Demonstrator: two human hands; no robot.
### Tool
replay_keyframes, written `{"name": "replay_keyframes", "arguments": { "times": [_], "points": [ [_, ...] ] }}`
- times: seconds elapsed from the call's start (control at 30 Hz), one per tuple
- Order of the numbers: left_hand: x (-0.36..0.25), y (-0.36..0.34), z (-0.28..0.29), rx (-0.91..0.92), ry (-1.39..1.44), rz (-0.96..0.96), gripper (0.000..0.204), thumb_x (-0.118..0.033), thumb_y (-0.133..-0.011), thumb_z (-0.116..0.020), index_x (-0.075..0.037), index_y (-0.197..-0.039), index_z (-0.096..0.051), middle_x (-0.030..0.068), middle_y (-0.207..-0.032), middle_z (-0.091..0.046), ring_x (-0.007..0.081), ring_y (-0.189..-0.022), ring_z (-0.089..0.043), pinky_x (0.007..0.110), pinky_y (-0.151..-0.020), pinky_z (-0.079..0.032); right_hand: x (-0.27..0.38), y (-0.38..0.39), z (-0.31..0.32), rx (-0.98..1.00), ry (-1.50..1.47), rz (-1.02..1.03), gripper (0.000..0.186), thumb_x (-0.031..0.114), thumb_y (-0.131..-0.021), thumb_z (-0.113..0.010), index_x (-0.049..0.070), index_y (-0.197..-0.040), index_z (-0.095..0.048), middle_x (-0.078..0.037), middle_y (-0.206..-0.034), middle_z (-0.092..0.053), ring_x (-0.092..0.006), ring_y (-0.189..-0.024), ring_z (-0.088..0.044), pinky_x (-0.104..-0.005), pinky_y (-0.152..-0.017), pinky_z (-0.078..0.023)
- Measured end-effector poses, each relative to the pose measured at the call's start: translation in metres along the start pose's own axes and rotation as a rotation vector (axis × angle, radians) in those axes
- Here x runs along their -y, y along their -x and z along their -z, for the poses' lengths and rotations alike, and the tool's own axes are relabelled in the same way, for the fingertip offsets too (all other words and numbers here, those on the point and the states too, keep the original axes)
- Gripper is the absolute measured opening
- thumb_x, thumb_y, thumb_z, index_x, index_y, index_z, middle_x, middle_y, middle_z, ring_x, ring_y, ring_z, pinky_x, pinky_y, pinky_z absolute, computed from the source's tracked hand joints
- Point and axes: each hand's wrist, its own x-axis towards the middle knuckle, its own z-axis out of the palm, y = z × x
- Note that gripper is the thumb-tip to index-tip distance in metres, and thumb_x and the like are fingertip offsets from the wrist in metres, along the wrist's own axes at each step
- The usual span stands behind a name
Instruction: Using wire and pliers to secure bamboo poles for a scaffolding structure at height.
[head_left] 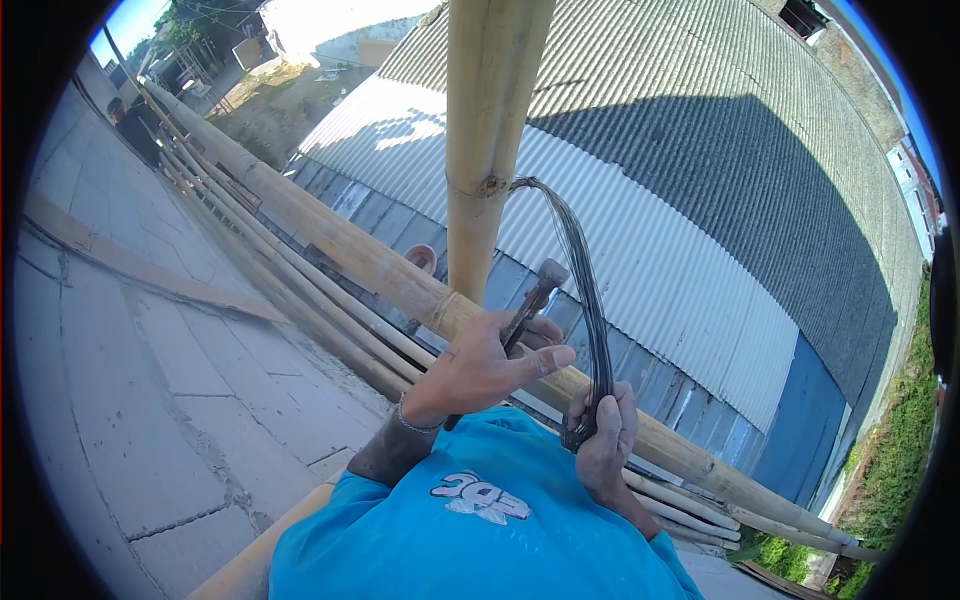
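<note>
My left hand point(480, 365) is closed around a dark, rusty-looking tool with a blunt metal head point(550, 273). I cannot tell whether it is a hammer or pincers; its lower end shows below my wrist. My right hand point(607, 435) grips the lower end of a bundle of thin dark wire point(590, 300). From there the bundle arches up to an upright bamboo pole point(482, 130), its upper end meeting the pole's edge near a node. Behind both hands runs a thick horizontal bamboo pole point(350, 255), which crosses the upright one.
Several thinner bamboo poles point(290, 275) run alongside the thick one. A grey block wall or paved surface point(150, 400) spreads at left, with a wooden board point(140, 255) across it. Beyond the poles lies a corrugated roof point(620, 215), partly shaded. Green plants point(890, 440) grow at far right.
</note>
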Motion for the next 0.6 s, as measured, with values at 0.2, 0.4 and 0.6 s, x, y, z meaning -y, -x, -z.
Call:
{"name": "replay_keyframes", "arguments": {
  "times": [0.2,0.4,0.6],
  "points": [
    [0.009,0.002,-0.026,0.096,0.039,0.021,0.032,-0.028,-0.083,-0.064,0.003,-0.090,-0.062,0.0043,-0.074,-0.062,0.0090,-0.068,-0.056,0.025,-0.062,-0.045,0.012,0.003,-0.002,0.191,0.295,0.101,0.025,0.021,-0.093,-0.046,-0.002,-0.097,-0.052,-0.006,-0.072,-0.057,-0.0101,-0.063,-0.051,-0.0268,-0.054,-0.040],
    [0.019,0.005,-0.029,0.178,0.128,0.140,0.027,-0.024,-0.082,-0.065,0.002,-0.089,-0.062,0.0044,-0.076,-0.062,0.0090,-0.070,-0.056,0.025,-0.064,-0.045,0.031,-0.002,0.019,0.154,-0.071,-0.376,0.014,0.009,-0.087,-0.058,-0.002,-0.095,-0.058,-0.005,-0.079,-0.062,-0.0088,-0.067,-0.058,-0.0230,-0.060,-0.048],
    [0.034,0.002,-0.040,0.208,0.118,0.071,0.027,-0.023,-0.081,-0.066,0.002,-0.091,-0.062,0.0036,-0.075,-0.061,0.0089,-0.069,-0.054,0.026,-0.063,-0.044,0.026,-0.005,0.044,0.237,0.014,-0.465,0.017,0.011,-0.087,-0.059,-0.004,-0.095,-0.058,-0.004,-0.075,-0.061,-0.0070,-0.065,-0.056,-0.0203,-0.058,-0.047]
  ]
}}
